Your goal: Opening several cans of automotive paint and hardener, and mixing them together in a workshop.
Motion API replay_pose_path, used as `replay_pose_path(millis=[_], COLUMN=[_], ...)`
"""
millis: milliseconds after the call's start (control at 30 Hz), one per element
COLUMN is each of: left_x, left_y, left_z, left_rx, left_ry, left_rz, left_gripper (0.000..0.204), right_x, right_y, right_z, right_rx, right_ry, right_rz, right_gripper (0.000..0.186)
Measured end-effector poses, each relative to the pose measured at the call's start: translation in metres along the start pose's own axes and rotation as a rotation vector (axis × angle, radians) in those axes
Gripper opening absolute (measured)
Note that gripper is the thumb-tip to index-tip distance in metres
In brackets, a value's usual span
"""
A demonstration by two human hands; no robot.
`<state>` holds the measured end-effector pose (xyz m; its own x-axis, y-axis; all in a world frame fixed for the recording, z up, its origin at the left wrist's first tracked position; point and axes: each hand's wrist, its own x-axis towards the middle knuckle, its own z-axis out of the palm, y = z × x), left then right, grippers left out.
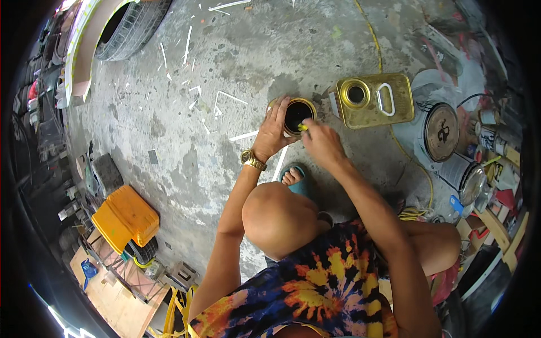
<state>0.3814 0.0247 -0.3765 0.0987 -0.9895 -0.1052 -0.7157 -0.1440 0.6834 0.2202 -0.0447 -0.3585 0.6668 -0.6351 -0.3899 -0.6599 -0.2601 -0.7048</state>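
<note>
A round metal can (298,114) with a gold rim and a dark inside stands on the concrete floor in front of me. My left hand (271,132) is wrapped round its left side, the fingers along the rim and the thumb low at the near side. At the near right of the rim, my right hand (325,143) pinches a small yellow-green tool (303,127). Most of that tool is hidden by the fingers or too small to make out. Right of the can sits a rectangular gold tin (365,117) with a round open mouth and a white handle.
Two large paint cans (441,132) (472,183) are among clutter at the right. A yellow cord (411,159) crosses the floor. A tire (135,34) lies at the far left, a yellow plastic container (127,217) at the near left. White strips (231,97) litter the floor.
</note>
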Motion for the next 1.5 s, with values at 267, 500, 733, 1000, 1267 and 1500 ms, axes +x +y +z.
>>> replay_pose_path(millis=[267, 500, 733, 1000, 1267, 1500], left_x=[-0.004, -0.005, -0.023, -0.054, -0.041, -0.032], left_y=[-0.003, -0.011, -0.02, 0.014, 0.034, 0.039], left_z=[0.009, 0.011, 0.012, 0.014, -0.002, -0.036], left_rx=[0.045, 0.04, -0.246, -0.53, -0.553, -0.234], left_ry=[-0.004, -0.005, 0.283, 0.672, 0.808, 0.748], left_rz=[0.044, 0.067, -0.073, -0.17, 0.047, 0.216], left_gripper=[0.105, 0.106, 0.111, 0.115, 0.114, 0.111], right_x=[0.004, 0.002, -0.02, -0.061, -0.055, -0.029], right_y=[0.006, 0.01, -0.026, -0.084, -0.112, -0.11], right_z=[0.002, -0.001, -0.035, -0.095, -0.1, -0.085], right_rx=[0.149, 0.088, 0.234, 0.258, 0.02, -0.071], right_ry=[0.291, 0.38, 0.148, 0.161, 0.272, 0.182], right_rz=[-0.114, -0.113, -0.152, -0.13, -0.413, -0.286], right_gripper=[0.025, 0.025, 0.026, 0.029, 0.033, 0.03])
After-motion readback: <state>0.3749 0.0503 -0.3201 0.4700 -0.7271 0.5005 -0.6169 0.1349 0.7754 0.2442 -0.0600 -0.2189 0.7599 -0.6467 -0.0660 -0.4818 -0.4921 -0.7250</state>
